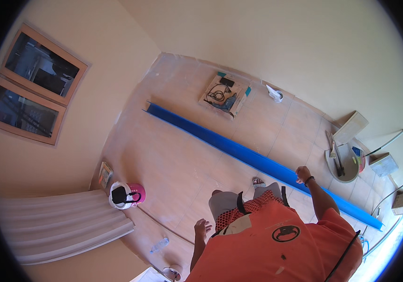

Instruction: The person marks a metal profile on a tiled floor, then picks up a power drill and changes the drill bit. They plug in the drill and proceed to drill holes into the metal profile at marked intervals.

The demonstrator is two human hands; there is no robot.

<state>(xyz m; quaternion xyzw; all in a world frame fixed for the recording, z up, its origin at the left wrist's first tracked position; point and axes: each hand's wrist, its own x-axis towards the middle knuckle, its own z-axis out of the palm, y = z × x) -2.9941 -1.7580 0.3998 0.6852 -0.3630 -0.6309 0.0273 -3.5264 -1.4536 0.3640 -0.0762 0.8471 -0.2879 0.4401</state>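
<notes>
My left hand hangs beside my thigh, its fingers loosely spread and nothing in them. My right hand, with a dark bracelet at the wrist, is held out over the floor with its fingers curled in. No object shows in that fist. In the picture it overlaps the edge of a long blue channel-shaped beam, the thing nearest to it; whether they touch I cannot tell. The beam lies slantwise across the tiles, from far left to near right, just beyond my feet.
Against the far wall, a flat box carries a corded power drill. A grey basin with tools stands at right, near loose hoses. At left are a pink-and-white bucket, a plastic bottle and a curtain.
</notes>
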